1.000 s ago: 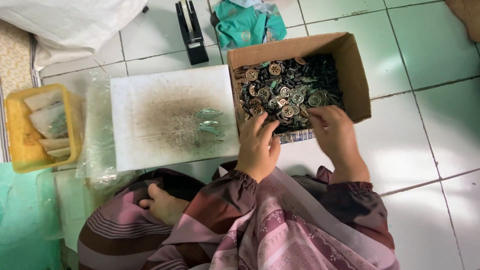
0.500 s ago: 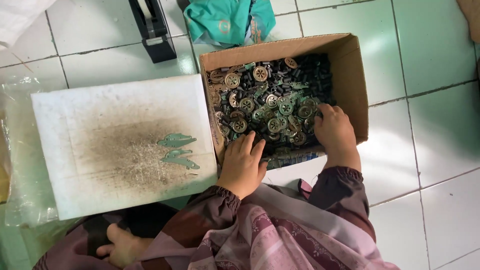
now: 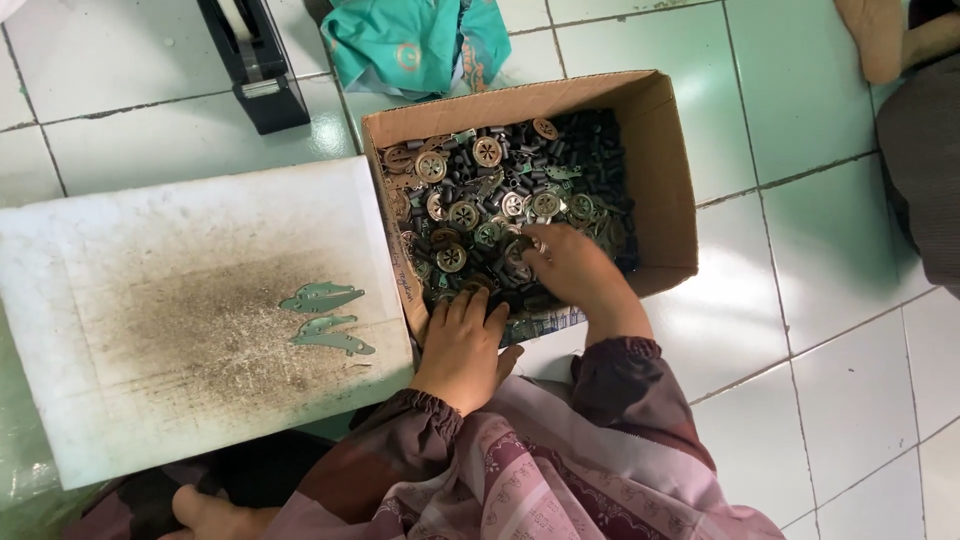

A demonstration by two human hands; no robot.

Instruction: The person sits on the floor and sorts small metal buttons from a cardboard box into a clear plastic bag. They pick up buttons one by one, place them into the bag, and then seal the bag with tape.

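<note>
An open cardboard box [image 3: 668, 160] on the tiled floor holds several round metal discs and small black cylinders [image 3: 500, 185]. My right hand [image 3: 572, 272] is inside the box, palm down, its fingertips buried among the discs near the middle. My left hand [image 3: 465, 345] lies flat over the box's near left wall, fingers stretched onto the parts, with nothing seen in it. Left of the box is a white board [image 3: 150, 390] with a dark smudge. Three greenish leaf-shaped metal pieces [image 3: 322, 297] lie on it.
A black tape dispenser [image 3: 255, 65] and a crumpled teal bag [image 3: 415, 40] sit behind the box. Another person's foot [image 3: 880, 35] and dark clothing [image 3: 925, 150] are at the far right. My own foot [image 3: 210, 512] shows at the bottom left.
My right hand has slid left from the box's right side to its middle, into the discs. My left hand has stayed at the near wall. The view has shifted right.
</note>
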